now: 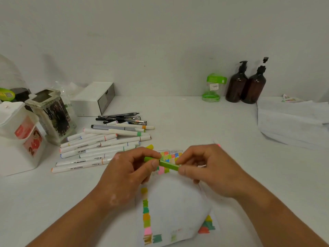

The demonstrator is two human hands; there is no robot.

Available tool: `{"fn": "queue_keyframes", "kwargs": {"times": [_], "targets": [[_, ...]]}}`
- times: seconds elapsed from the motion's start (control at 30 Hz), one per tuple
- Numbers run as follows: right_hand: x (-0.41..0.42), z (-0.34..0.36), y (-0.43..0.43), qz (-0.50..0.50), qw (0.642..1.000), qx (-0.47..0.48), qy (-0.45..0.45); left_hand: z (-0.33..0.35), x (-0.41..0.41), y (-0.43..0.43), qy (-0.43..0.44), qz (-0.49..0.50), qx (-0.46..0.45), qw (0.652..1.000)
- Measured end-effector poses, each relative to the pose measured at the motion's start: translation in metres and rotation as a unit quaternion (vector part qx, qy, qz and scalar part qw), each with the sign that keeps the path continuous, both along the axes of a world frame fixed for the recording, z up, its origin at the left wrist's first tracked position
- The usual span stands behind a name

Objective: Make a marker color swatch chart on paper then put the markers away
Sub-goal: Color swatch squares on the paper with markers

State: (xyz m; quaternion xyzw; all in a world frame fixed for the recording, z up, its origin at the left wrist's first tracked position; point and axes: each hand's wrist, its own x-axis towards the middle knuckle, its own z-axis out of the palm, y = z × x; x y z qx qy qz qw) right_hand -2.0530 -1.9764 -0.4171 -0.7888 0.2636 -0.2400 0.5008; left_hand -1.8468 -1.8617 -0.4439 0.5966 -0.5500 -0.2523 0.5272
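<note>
Pinching grips: left hand (pixel 128 173) and right hand (pixel 208 168) hold green marker (pixel 169 165), axis left-right.

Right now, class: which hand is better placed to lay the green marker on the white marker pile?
Probably left. The left hand grips the green marker and sits beside the white marker pile; the right hand pinches the marker's other end, farther from the pile.

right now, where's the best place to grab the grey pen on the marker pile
Pinch the grey pen mid-barrel from above, thumb on the near side, fingers on the far side. It lies flat, left to right, seemingly atop the white markers, so above is the open way in. The left hand and right hand both hold the green marker, so one must let go first.
</note>
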Motion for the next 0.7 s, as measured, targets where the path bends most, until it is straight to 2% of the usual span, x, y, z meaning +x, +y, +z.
{"fn": "queue_keyframes", "kwargs": {"times": [0.07, 0.1, 0.17, 0.23, 0.3, 0.37, 0.5, 0.7], "targets": [[0.005, -0.006, 0.007, 0.008, 0.991, -0.087, 0.105, 0.001, -0.003, 0.002, -0.05, 0.007, 0.011, 0.999], [0.006, -0.007, 0.009, 0.014, 0.985, -0.114, 0.129, 0.001, -0.003, 0.003, -0.08, 0.008, 0.013, 0.997], [0.001, -0.003, 0.0, -0.027, 0.98, -0.158, 0.122, 0.002, 0.001, 0.004, -0.139, 0.019, -0.006, 0.99], [-0.016, 0.005, -0.021, -0.156, 0.967, -0.183, 0.085, 0.004, 0.012, 0.004, -0.195, 0.074, -0.025, 0.978], [-0.037, 0.01, -0.043, -0.292, 0.938, -0.175, 0.071, 0.004, 0.024, 0.003, -0.268, 0.142, -0.02, 0.953], [-0.055, 0.004, -0.062, -0.367, 0.908, -0.162, 0.125, 0.001, 0.033, 0.002, -0.32, 0.168, 0.026, 0.932], [-0.072, -0.014, -0.08, -0.39, 0.887, -0.12, 0.218, -0.004, 0.039, 0.003, -0.343, 0.178, 0.098, 0.917], [-0.071, -0.019, -0.082, -0.397, 0.875, -0.087, 0.262, -0.005, 0.043, 0.001, -0.374, 0.219, 0.14, 0.89]]}}
